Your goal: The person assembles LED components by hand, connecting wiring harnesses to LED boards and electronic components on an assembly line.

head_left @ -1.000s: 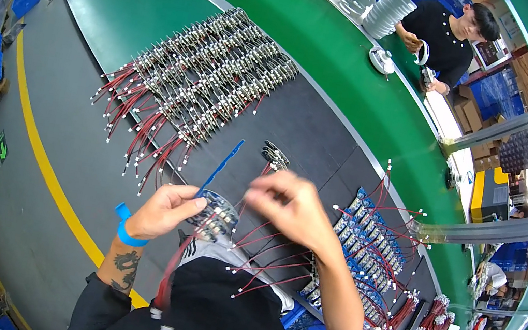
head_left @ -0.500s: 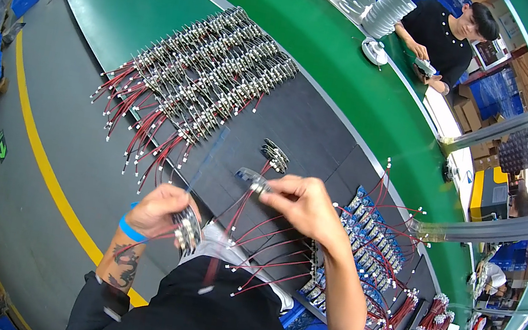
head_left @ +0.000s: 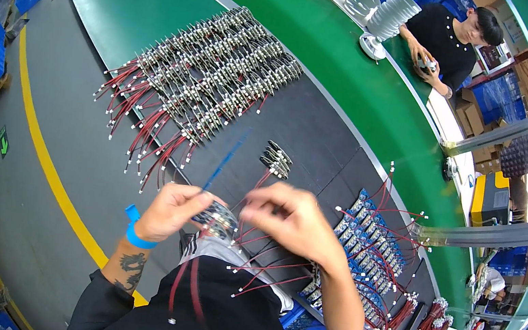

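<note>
Small bundle of metal connectors with red wires [head_left: 219, 219] sits at frame centre, just above the person's chest. Left hand [head_left: 175, 212] closed around it from 9 o'clock. Right hand [head_left: 293, 221] at 3 o'clock, fingers curled, blurred; grip unclear. Finished connector rows [head_left: 208, 83] on table [head_left: 325, 130] at 11 o'clock.

Bundle of small metal connectors [head_left: 220, 217] with red wire leads, held in left hand [head_left: 172, 211], just above the near desk edge. Leads hang down toward the body. Right hand [head_left: 293, 219] touches the bundle's right side, fingers blurred.
</note>
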The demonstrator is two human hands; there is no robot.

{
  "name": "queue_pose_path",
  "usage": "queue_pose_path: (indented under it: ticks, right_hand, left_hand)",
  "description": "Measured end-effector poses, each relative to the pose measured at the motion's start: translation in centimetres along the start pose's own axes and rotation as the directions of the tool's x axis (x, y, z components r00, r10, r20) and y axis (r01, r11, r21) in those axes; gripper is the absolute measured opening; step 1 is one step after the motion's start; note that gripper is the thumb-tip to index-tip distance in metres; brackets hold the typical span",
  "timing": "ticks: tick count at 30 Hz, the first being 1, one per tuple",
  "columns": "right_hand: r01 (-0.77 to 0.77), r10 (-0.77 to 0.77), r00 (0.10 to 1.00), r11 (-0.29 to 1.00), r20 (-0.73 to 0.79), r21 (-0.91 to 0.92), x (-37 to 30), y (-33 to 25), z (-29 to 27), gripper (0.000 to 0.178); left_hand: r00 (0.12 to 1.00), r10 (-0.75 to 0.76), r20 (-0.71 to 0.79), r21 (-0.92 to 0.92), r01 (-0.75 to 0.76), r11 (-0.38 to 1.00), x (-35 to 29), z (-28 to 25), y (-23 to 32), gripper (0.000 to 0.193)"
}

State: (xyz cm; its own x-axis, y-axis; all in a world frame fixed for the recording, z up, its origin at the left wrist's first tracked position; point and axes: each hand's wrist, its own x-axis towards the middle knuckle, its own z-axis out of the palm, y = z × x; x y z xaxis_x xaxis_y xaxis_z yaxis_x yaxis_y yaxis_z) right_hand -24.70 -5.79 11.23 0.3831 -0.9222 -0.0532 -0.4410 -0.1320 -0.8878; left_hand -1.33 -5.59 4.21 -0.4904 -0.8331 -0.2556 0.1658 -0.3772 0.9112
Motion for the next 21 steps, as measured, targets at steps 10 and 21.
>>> queue_pose_path:
  ticks: [10,21]
  right_hand:
    - [-0.207,0.197,0.978,0.964,0.072,0.168,-1.3,-0.5,-0.1,0.011]
    - [-0.140,0.075,0.964,0.958,-0.253,-0.250,1.2,3.8,-1.1,0.014]
  left_hand:
    - [0.940,-0.004,0.340,0.099,-0.032,0.995,0.0,0.2,-0.6,0.029]
    - [0.942,0.223,0.251,-0.434,-0.096,0.896,-1.8,-4.1,-1.9,0.053]
